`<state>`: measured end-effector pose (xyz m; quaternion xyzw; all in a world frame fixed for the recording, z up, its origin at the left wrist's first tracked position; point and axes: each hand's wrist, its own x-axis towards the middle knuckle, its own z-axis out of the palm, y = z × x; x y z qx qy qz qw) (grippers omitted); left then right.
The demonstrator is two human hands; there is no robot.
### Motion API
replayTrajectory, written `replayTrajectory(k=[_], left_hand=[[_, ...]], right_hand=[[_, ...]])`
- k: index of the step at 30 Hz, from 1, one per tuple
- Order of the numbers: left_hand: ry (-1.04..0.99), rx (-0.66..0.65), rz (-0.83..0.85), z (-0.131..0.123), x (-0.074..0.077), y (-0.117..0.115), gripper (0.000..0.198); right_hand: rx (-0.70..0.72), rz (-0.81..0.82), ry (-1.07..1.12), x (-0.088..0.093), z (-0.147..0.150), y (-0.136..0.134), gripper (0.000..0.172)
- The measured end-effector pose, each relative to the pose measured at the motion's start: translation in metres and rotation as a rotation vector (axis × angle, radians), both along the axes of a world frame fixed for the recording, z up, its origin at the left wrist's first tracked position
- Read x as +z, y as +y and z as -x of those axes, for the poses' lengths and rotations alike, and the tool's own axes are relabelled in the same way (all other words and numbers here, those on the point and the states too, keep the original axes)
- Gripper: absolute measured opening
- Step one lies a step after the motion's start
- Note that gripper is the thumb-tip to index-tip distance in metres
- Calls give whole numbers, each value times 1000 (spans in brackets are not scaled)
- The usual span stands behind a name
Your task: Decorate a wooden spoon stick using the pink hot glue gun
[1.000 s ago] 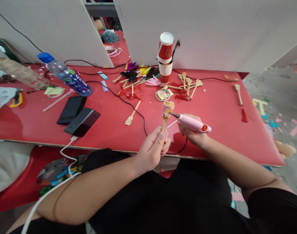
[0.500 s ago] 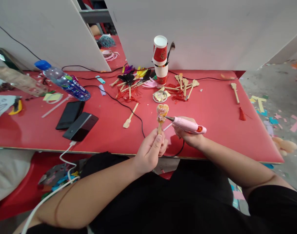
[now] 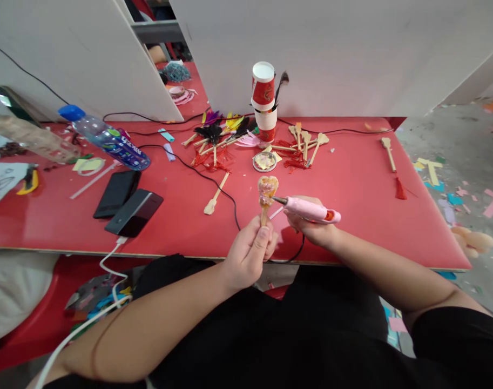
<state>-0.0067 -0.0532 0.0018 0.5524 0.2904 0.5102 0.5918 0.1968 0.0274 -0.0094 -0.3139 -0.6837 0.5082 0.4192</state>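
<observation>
My left hand (image 3: pixel 250 249) pinches the handle of a small wooden fan stick (image 3: pixel 266 195) and holds it upright above the front of the red table (image 3: pixel 351 205). The stick's heart-shaped head is covered in pink and orange decoration. My right hand (image 3: pixel 311 227) grips a pink glue gun (image 3: pixel 311 209), whose metal tip touches the right side of the decorated head. A black cord runs from the glue gun under my hand and across the table.
Stacked red paper cups (image 3: pixel 264 100), feathered sticks (image 3: pixel 217 135), plain wooden sticks (image 3: pixel 306 141) and a small round dish (image 3: pixel 264 161) lie behind. A water bottle (image 3: pixel 106 139), a phone (image 3: pixel 116 193) and a power bank (image 3: pixel 134 212) sit left. White partitions stand at the back.
The stick and glue gun have shifted slightly left and toward me together; the tip stays against the decorated head. The view has also tilted a little.
</observation>
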Motion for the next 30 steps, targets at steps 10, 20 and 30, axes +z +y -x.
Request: replayTrajectory(k=[10,20,30], left_hand=[[-13,-1,-25,1,-6,0,32],[23,14,-12,3,-8,-2,34],[44,30,-16,3,-7,-2,34]], right_hand=[[25,-5,30,3,3,0,39],[3,21,-9,3,4,-1,44],[18,14,7,2,4,-1,51]])
